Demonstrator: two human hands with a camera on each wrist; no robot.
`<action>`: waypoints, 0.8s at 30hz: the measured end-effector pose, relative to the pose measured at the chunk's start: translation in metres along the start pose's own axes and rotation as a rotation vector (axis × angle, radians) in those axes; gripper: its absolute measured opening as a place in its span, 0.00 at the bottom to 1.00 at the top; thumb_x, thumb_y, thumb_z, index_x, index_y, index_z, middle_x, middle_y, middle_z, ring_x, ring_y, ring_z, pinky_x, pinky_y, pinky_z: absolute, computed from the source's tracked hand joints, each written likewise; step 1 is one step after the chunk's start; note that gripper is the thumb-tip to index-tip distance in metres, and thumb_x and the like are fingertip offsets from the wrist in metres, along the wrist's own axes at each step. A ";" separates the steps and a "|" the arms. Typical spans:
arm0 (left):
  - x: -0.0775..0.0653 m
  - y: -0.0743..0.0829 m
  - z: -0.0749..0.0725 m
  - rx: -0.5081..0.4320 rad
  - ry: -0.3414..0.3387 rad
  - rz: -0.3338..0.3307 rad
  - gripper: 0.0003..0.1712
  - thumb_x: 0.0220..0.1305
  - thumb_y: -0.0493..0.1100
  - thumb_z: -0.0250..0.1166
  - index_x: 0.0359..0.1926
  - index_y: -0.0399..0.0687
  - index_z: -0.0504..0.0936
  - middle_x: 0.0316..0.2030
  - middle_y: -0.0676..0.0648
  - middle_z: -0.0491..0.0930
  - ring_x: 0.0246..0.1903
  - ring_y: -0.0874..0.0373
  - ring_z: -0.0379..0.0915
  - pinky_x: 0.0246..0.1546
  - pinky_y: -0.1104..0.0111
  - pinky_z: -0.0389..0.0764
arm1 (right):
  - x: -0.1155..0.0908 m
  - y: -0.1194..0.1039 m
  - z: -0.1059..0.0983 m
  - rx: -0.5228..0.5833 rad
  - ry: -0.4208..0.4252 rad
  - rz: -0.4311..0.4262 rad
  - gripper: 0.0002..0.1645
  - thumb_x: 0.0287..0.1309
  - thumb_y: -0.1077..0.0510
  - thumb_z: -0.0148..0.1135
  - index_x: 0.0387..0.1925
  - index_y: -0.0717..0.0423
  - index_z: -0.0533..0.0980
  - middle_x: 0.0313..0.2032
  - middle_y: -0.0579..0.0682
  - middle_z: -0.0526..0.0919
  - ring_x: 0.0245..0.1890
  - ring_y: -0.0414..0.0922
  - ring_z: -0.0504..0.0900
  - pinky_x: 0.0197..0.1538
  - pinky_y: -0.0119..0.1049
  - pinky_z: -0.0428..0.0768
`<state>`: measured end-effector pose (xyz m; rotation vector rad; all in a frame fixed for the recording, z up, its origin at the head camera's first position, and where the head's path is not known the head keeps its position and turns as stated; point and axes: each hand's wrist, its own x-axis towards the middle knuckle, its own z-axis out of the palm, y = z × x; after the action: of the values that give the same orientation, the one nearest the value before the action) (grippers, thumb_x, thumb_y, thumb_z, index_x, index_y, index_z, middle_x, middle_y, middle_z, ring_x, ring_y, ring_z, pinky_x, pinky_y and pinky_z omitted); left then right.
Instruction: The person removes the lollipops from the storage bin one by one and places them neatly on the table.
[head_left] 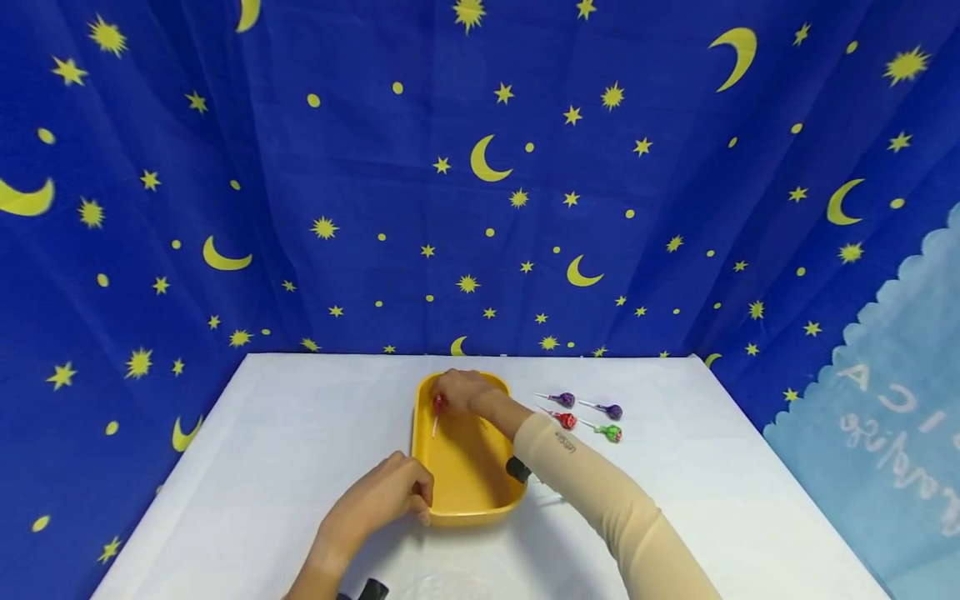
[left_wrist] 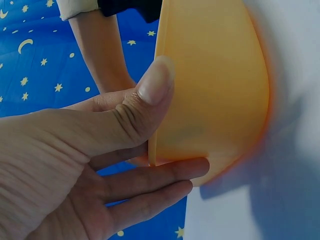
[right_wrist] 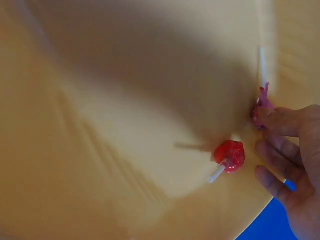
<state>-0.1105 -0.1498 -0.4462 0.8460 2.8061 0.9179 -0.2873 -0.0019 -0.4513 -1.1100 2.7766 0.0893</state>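
A yellow tray [head_left: 468, 479] lies on the white table, its long side running away from me. My left hand [head_left: 386, 492] grips its near left corner, the thumb [left_wrist: 155, 85] and fingers on the wall in the left wrist view. Inside the far end, my right hand [head_left: 461, 390] pinches a lollipop [right_wrist: 262, 107] in a pinkish-red wrapper between thumb and fingertips. Its white stick points back toward me. A second, red lollipop [right_wrist: 230, 156] rests in the tray beside those fingers; in the head view the right hand covers it.
Right of the tray lie two purple lollipops [head_left: 558, 400], a red lollipop [head_left: 566, 421] and a green lollipop [head_left: 612, 433]. White sticks [head_left: 553, 500] show partly under the right sleeve. A blue star-patterned cloth [head_left: 480, 208] hangs behind the table [head_left: 322, 408].
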 end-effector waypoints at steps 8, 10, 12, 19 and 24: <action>-0.001 -0.001 0.001 -0.029 0.006 0.005 0.11 0.46 0.45 0.76 0.17 0.58 0.81 0.16 0.65 0.75 0.19 0.72 0.65 0.25 0.76 0.71 | 0.005 -0.003 0.004 0.005 0.014 0.002 0.08 0.57 0.62 0.65 0.24 0.48 0.77 0.23 0.42 0.74 0.26 0.40 0.73 0.31 0.30 0.71; 0.000 -0.001 0.002 -0.038 0.000 0.008 0.11 0.46 0.44 0.75 0.17 0.57 0.81 0.16 0.65 0.75 0.18 0.73 0.65 0.24 0.76 0.71 | 0.005 -0.003 0.003 0.023 -0.016 0.017 0.06 0.59 0.62 0.64 0.28 0.47 0.78 0.25 0.41 0.75 0.27 0.39 0.74 0.33 0.29 0.73; 0.000 -0.001 0.002 -0.044 -0.005 0.011 0.11 0.47 0.44 0.75 0.17 0.56 0.81 0.16 0.64 0.75 0.18 0.73 0.65 0.24 0.76 0.70 | 0.004 -0.003 0.003 0.037 -0.046 0.027 0.02 0.60 0.58 0.66 0.32 0.48 0.79 0.28 0.42 0.76 0.30 0.39 0.74 0.35 0.28 0.74; 0.000 0.001 0.002 -0.041 -0.001 0.014 0.10 0.46 0.44 0.75 0.17 0.57 0.81 0.16 0.64 0.75 0.18 0.73 0.64 0.23 0.76 0.70 | 0.003 -0.002 0.002 0.062 -0.069 0.020 0.05 0.57 0.54 0.69 0.35 0.49 0.82 0.32 0.43 0.79 0.32 0.39 0.73 0.37 0.25 0.73; -0.001 0.001 0.001 -0.051 -0.006 0.013 0.10 0.47 0.44 0.75 0.17 0.56 0.81 0.17 0.64 0.76 0.18 0.73 0.64 0.23 0.75 0.70 | 0.001 -0.005 0.002 -0.015 -0.094 -0.015 0.04 0.56 0.52 0.70 0.33 0.46 0.85 0.33 0.39 0.82 0.34 0.37 0.75 0.41 0.24 0.75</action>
<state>-0.1095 -0.1493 -0.4466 0.8599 2.7627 0.9824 -0.2846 -0.0057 -0.4531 -1.1001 2.6889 0.1570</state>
